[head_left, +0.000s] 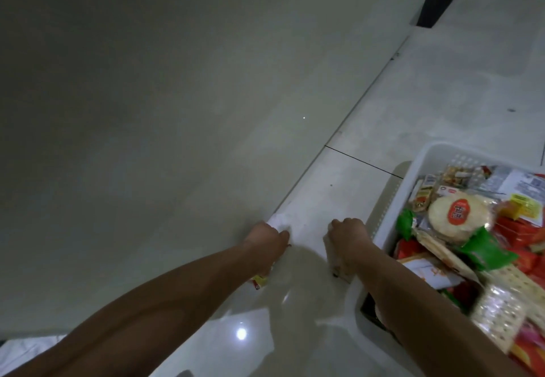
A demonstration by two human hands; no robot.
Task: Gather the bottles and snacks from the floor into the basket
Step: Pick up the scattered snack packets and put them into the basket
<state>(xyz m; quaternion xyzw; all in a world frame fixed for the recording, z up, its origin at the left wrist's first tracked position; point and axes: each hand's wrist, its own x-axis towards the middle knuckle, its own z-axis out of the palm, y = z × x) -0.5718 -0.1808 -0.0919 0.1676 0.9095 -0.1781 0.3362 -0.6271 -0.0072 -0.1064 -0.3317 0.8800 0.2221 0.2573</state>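
Nearly done: basket at three o'clock brims with snacks; left hand clamps a white bottle, right hand clamps a clear bottle.

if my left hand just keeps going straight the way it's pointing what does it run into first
Likely the wall. The left hand, closed on a small white-capped item, points up and slightly right along the floor, almost at the wall's base; depth is unclear.
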